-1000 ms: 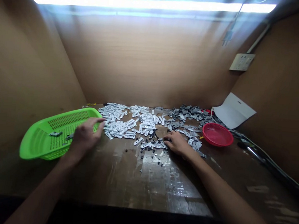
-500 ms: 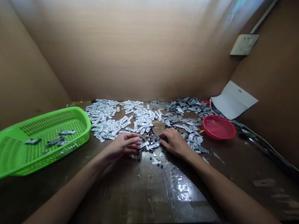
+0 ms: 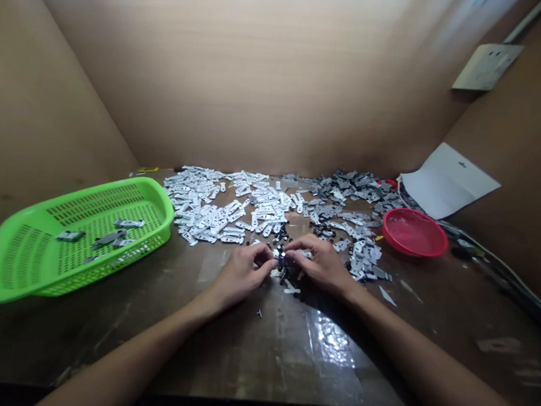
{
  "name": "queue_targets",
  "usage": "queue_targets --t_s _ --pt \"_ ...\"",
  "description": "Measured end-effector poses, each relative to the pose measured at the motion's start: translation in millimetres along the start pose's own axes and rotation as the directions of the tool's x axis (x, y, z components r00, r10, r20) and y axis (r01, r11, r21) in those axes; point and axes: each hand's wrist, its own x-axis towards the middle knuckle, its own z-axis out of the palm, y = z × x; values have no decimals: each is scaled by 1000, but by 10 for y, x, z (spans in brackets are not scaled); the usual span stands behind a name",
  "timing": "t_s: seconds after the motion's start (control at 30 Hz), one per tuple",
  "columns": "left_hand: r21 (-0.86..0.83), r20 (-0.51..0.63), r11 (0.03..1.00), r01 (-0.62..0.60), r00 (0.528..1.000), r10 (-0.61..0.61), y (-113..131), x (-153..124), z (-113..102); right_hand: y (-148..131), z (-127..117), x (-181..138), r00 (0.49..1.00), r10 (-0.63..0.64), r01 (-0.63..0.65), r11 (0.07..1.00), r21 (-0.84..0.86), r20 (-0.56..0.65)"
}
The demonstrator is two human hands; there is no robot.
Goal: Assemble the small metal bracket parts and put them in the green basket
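Observation:
My left hand (image 3: 245,270) is closed, thumb and fingertips pinched on a small light metal piece (image 3: 276,254) that is mostly covered by the fingers. My right hand (image 3: 317,262) comes in from the other side, its fingers pinched close against the same spot; what they grip is too small to make out. Beneath and around the fingertips lie small black round parts (image 3: 284,281) and a few loose light strips (image 3: 292,291). Just beyond the hands spreads a pile of flat silver metal plates (image 3: 212,220) with holes. A tiny T-shaped pin (image 3: 259,314) rests nearer to me.
A green plastic basket (image 3: 27,219) holding several metal pieces stands at left. Darker grey plates (image 3: 342,187) are heaped at the back right, beside a red bowl (image 3: 414,233). A white card (image 3: 450,181) leans on the right wall, with a cable (image 3: 496,273) along it.
My hands have come together and their fingertips now meet over the small parts. The left hand has closed from a looser curl. The view has shifted slightly.

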Motion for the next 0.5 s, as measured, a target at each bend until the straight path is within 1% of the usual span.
queue_targets --t_s 0.07,0.1,0.13,0.2,0.27,0.3,0.4,0.5 --pt "-145 10 977 154 988 -154 -48 32 -21 82 19 37 995 93 -96 991 -96 -38" --pt "-232 31 943 239 971 -238 -72 51 -41 129 28 57 991 129 -135 977 -164 -43" --pt "-312 65 897 313 949 -309 -93 68 -64 174 38 76 988 153 -155 960 -232 -28" --pt "-424 148 808 409 911 -384 -121 87 -101 238 59 102 985 172 -155 927 -342 20" --pt "-470 224 756 455 890 -397 -131 84 -114 257 74 112 985 163 -126 903 -410 56" --pt "-470 255 748 468 884 -392 -133 77 -111 251 78 112 985 157 -113 894 -434 66" --pt "-411 306 778 475 876 -373 -137 54 -83 192 73 107 982 160 -92 865 -493 98" --pt "-370 321 803 468 875 -362 -144 48 -69 122 64 99 980 170 -83 824 -560 106"
